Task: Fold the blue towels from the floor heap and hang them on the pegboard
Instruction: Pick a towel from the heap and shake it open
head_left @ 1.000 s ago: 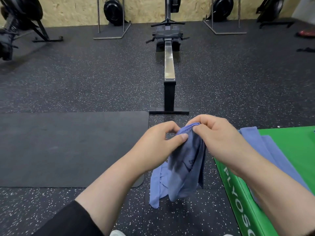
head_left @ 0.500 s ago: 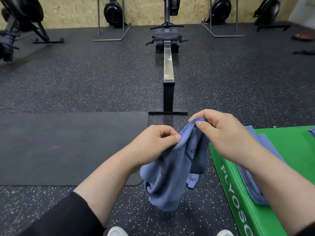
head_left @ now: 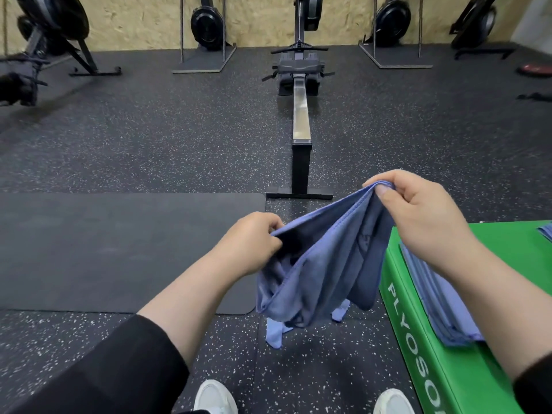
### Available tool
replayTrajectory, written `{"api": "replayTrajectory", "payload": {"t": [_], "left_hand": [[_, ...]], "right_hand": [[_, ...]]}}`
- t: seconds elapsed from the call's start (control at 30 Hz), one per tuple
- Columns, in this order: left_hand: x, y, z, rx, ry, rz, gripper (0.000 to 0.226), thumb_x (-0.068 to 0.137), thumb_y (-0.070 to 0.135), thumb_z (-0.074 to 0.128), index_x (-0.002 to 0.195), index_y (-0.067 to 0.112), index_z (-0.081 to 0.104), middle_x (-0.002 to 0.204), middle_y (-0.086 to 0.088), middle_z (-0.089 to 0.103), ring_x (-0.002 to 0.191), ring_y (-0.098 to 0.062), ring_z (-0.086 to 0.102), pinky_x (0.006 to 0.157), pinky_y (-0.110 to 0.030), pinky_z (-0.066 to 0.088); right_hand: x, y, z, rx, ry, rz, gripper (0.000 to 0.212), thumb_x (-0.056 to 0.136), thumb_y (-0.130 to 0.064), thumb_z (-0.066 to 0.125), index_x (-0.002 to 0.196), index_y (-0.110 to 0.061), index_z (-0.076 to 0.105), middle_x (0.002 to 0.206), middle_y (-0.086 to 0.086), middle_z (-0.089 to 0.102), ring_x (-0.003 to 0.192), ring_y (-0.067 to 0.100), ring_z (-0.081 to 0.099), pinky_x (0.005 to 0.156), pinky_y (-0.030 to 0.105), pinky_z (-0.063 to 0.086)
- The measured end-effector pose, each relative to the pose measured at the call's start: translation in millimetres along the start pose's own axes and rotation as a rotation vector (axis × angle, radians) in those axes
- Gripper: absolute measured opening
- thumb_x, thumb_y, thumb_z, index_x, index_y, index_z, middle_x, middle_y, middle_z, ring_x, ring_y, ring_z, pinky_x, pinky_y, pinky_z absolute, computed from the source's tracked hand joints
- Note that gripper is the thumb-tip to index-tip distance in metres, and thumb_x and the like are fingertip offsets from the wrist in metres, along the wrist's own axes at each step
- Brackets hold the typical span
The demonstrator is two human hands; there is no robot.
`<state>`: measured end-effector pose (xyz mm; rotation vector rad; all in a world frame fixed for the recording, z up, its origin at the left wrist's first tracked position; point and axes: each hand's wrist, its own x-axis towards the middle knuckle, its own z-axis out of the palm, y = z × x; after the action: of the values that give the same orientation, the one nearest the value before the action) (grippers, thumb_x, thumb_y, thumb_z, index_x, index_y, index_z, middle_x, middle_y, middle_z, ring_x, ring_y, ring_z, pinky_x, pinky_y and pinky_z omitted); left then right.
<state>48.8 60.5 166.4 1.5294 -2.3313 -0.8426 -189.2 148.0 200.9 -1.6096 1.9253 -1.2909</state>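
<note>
Both hands were clenched on one soft blue towel [head_left: 322, 264]: the left hand [head_left: 248, 243] gripped its lower stitched edge and the right hand [head_left: 418, 216] pinched a bunched corner higher up, so the cloth hung in loose, rumpled folds above the speckled rubber floor [head_left: 149, 138]. Just to the right, a flat folded towel [head_left: 442, 306] of the same blue lay on the smooth green plyo box [head_left: 418, 366], while a matte black mat [head_left: 104, 249] lay to the left.
</note>
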Motion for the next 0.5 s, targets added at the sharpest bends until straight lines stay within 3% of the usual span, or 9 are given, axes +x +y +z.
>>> {"api": "replayTrajectory", "payload": {"t": [0.07, 0.13, 0.3, 0.4, 0.5], "left_hand": [[1, -12, -4, 0.139, 0.031, -0.059, 0.019, 0.083, 0.009, 0.056, 0.08, 0.027, 0.06, 0.082, 0.003, 0.067, 0.081, -0.024, 0.062, 0.063, -0.03, 0.039], [0, -25, -9, 0.194, 0.037, -0.116, 0.019, 0.083, 0.011, 0.056, 0.076, 0.028, 0.058, 0.085, 0.002, 0.068, 0.082, -0.025, 0.062, 0.061, -0.03, 0.038], [-8, -53, -26, 0.285, 0.045, -0.233, 0.016, 0.085, 0.012, 0.054, 0.082, 0.024, 0.064, 0.082, -0.002, 0.069, 0.078, -0.028, 0.065, 0.059, -0.029, 0.042], [-15, -66, -37, 0.143, -0.039, -0.306, 0.023, 0.083, 0.01, 0.051, 0.084, 0.025, 0.068, 0.075, -0.006, 0.074, 0.067, -0.029, 0.072, 0.061, -0.029, 0.05], [-24, -64, -44, -0.119, -0.077, -0.338, 0.024, 0.085, 0.006, 0.048, 0.09, 0.014, 0.07, 0.062, -0.003, 0.07, 0.044, -0.024, 0.058, 0.049, -0.023, 0.04]], "right_hand": [[0, 5, -5, -0.004, 0.051, 0.026, 0.021, 0.102, -0.017, 0.053, 0.096, -0.027, 0.07, 0.076, -0.02, 0.067, 0.069, -0.006, 0.053, 0.065, 0.012, 0.039], [0, 13, -11, -0.036, 0.072, 0.047, 0.021, 0.101, -0.017, 0.053, 0.097, -0.027, 0.07, 0.079, -0.018, 0.068, 0.071, -0.003, 0.054, 0.073, 0.026, 0.046], [-3, 40, -22, -0.057, 0.046, 0.136, 0.018, 0.096, -0.029, 0.053, 0.095, -0.03, 0.071, 0.087, -0.008, 0.072, 0.089, 0.023, 0.066, 0.089, 0.051, 0.055], [-6, 52, -27, -0.008, -0.013, 0.224, 0.019, 0.099, -0.025, 0.055, 0.097, -0.026, 0.074, 0.092, 0.005, 0.073, 0.085, 0.02, 0.061, 0.09, 0.055, 0.057], [-10, 60, -29, -0.059, -0.068, 0.292, 0.021, 0.099, -0.016, 0.059, 0.087, -0.025, 0.074, 0.086, 0.011, 0.069, 0.077, 0.019, 0.053, 0.079, 0.049, 0.056]]}}
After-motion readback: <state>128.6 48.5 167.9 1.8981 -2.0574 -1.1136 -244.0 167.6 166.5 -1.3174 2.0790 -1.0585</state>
